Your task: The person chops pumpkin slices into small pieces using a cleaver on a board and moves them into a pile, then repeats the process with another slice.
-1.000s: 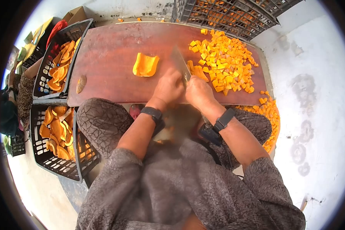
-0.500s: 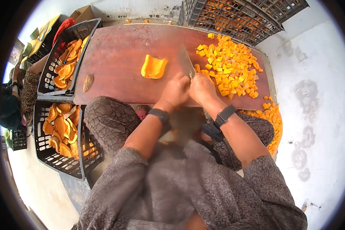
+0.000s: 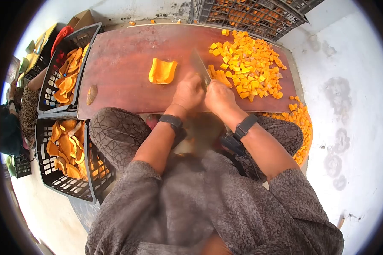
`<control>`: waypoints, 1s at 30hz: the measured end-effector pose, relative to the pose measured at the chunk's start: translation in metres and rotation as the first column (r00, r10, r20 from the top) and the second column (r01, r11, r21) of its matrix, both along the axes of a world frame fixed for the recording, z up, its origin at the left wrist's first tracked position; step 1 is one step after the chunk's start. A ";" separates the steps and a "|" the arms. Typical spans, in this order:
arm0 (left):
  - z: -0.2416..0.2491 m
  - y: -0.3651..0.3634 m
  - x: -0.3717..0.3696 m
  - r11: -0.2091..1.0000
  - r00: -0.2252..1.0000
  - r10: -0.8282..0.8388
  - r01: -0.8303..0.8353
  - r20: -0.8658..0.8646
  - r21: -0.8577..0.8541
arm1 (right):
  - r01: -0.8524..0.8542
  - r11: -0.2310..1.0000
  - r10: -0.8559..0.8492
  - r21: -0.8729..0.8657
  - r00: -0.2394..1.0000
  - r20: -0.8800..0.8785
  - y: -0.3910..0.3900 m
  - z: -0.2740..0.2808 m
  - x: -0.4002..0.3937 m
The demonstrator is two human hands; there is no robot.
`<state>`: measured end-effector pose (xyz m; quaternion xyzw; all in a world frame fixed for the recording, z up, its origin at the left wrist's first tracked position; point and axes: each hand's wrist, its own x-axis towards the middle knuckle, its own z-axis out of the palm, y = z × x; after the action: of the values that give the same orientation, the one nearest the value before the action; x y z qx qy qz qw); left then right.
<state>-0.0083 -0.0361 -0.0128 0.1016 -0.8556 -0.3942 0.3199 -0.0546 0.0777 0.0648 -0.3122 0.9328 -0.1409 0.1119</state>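
My right hand point(image 3: 220, 97) is closed round the handle of a broad knife point(image 3: 201, 67), whose blade points away over the red-brown board. Close against the blade's left side is my left hand point(image 3: 189, 90), its fingers bent together; whatever they hold is hidden. Orange pumpkin strips point(image 3: 221, 76) lie just right of the blade. Farther right spreads a heap of pumpkin cubes point(image 3: 252, 68). A curved pumpkin slab point(image 3: 162, 71) rests on the board to the left of my hands.
Black crates of pumpkin pieces point(image 3: 68, 146) stand at the left, one behind another. More black crates point(image 3: 247, 15) are stacked behind the board point(image 3: 119, 63). Cubes point(image 3: 300, 123) pile up below its right end, beside a white wall point(image 3: 349, 106). Another person's arm point(image 3: 37, 80) shows at far left.
The view has shifted slightly, so the board and crates appear farther left and higher. More of the pumpkin strips shows right of the blade. Both hands remain together at the knife.
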 end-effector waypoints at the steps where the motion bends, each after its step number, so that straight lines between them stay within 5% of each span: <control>1: 0.002 -0.001 -0.001 1.000 1.000 -0.002 0.002 -0.010 -0.008 | 0.002 1.000 -0.002 -0.008 1.000 -0.010 -0.002 0.004 0.000; 9: -0.002 0.002 0.000 0.998 0.998 0.062 -0.062 0.027 0.014 | -0.061 0.988 0.048 0.141 0.994 0.094 0.006 0.034 0.019; 16: -0.002 -0.008 -0.011 0.998 0.998 0.045 -0.047 -0.048 -0.035 | 0.021 0.999 -0.020 0.049 1.000 -0.020 0.000 0.013 0.006; 30: 0.005 -0.001 -0.014 0.992 0.975 0.129 -0.128 0.181 -0.017 | -0.043 0.992 0.032 0.120 0.996 0.088 0.013 0.031 -0.007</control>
<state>-0.0227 -0.0373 -0.0076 0.1913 -0.8739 -0.3595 0.2656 -0.0615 0.0903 0.0962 -0.3158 0.9280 -0.0950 0.1735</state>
